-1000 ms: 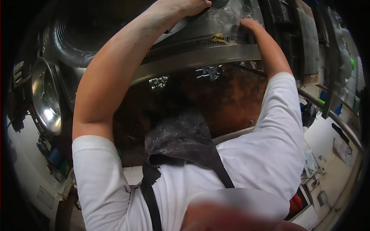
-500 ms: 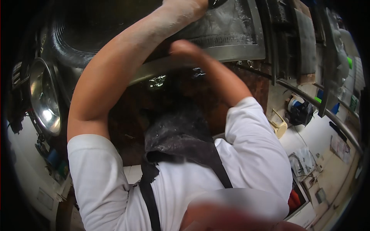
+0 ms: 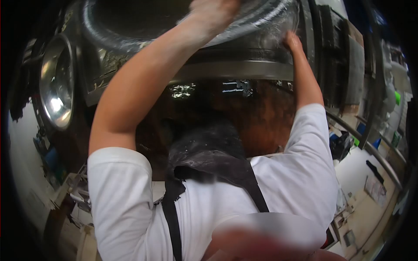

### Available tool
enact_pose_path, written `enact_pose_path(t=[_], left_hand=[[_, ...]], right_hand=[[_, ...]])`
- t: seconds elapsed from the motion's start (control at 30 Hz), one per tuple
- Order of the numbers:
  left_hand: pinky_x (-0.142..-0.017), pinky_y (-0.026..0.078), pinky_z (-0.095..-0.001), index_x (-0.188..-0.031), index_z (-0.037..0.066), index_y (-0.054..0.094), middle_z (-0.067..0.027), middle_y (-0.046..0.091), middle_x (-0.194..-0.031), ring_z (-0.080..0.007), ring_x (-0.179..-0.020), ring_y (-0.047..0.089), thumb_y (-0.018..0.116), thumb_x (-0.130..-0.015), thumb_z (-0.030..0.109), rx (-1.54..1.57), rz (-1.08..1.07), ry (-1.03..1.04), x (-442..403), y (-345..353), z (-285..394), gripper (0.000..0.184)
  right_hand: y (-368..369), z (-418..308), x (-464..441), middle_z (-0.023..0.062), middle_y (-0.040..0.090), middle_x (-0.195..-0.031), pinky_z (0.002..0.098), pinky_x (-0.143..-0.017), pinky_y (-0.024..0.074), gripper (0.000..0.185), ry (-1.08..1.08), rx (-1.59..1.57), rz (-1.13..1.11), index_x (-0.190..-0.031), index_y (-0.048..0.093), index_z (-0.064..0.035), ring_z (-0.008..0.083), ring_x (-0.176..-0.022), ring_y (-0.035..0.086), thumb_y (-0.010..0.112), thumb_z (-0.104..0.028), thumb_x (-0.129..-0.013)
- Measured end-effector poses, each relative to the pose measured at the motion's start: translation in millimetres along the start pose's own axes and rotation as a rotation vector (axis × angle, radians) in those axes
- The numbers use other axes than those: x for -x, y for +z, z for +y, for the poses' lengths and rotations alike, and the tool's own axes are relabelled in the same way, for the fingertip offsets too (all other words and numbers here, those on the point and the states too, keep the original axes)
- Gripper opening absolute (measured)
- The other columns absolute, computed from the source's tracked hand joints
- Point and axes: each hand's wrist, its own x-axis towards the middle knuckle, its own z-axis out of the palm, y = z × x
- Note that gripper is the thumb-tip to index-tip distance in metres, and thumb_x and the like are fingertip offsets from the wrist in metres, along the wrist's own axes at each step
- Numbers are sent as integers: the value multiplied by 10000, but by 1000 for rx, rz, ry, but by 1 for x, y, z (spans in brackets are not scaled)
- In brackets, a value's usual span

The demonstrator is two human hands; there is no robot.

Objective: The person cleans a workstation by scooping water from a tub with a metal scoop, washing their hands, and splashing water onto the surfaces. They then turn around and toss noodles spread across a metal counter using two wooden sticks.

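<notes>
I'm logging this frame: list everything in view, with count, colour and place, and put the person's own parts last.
Large round vessel: one, dark with a wet grey rim, top centre
Metal counter edge: one, grey, below the vessel
Round metal bowl: one, shiny silver, far left
Panel: one, rusty brown, below the counter edge
Metal rail: one, grey, right side
Bundle: one, black, right, beside the rail
Small objects: uncounted, mixed colours, both margins, too unclear to name
Apron: one, black, on the person
Shirt: one, white, on the person
Left hand: one, bare, blurred, top edge, at the vessel
Right hand: one, bare, upper right, grip unclear
</notes>
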Motion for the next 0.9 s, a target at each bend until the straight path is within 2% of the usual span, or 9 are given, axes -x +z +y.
enact_pose_path(t=[0.1,0.17,0.2,0.4,0.53,0.63,0.73,0.8,0.9], left_hand=[[-648,535,-379,-966,-14,655,-152,678,-801,-285,-718,673,714,-853,357,5,316,-76,81,-3,-102,393],[-730,543,-438,-1006,-10,660,-222,679,-964,-378,-881,661,682,-884,391,-274,114,-90,147,-29,-167,420],[-739,536,-460,-1028,3,661,-234,663,-960,-393,-893,656,657,-919,365,114,125,-646,172,-64,-160,378],[-840,490,-502,-1056,-60,629,-293,670,-1023,-466,-1004,627,722,-868,397,30,424,-1059,405,-110,-285,502],[-842,489,-497,-1087,-73,602,-272,680,-1001,-459,-992,633,711,-875,416,-15,379,-1404,586,-135,-356,545],[-794,502,-480,-1103,-72,589,-244,685,-935,-420,-883,660,706,-880,407,-80,436,-1495,711,-118,-395,541],[-681,511,-449,-1086,-66,586,-208,672,-814,-356,-690,665,703,-884,401,8,404,-1652,756,-111,-436,522],[-530,490,-401,-1074,-56,575,-162,624,-674,-264,-474,600,701,-888,396,138,393,-1709,781,-100,-464,505],[-504,490,-386,-1100,-57,556,-161,619,-657,-257,-477,602,705,-887,394,239,342,-1731,815,-79,-501,520]], right_hand=[[78,42,14,210,692,-1059,497,-831,534,267,-269,233,-110,-1009,688,-47,397,-987,670,486,-191,-911],[99,-29,47,213,700,-1016,501,-802,536,271,-273,192,-120,-957,693,-19,391,-915,680,484,-185,-909],[228,-23,5,211,703,-989,507,-774,536,283,-431,235,-44,-1011,698,-34,373,-896,686,475,-181,-917],[114,-433,192,228,604,-1257,467,-996,448,378,-807,-433,115,-1224,635,-22,360,-1167,584,470,-205,-937],[141,-462,168,220,539,-1382,440,-1093,389,435,-633,-230,171,-1310,590,-12,351,-1288,517,477,-212,-940],[142,-476,140,211,515,-1423,421,-1124,367,480,-502,21,-252,-1367,551,-20,345,-1337,483,502,-208,-929],[147,-600,164,228,650,-1190,458,-954,498,386,-416,-120,-344,-1204,662,-27,369,-1109,629,558,-119,-844],[164,-674,187,228,649,-750,478,-691,504,175,-807,-234,-291,-791,718,-24,353,-709,642,624,-167,-751],[134,-756,234,228,656,-752,498,-675,504,185,-841,-414,-73,-758,686,-15,407,-721,643,615,-186,-751]])
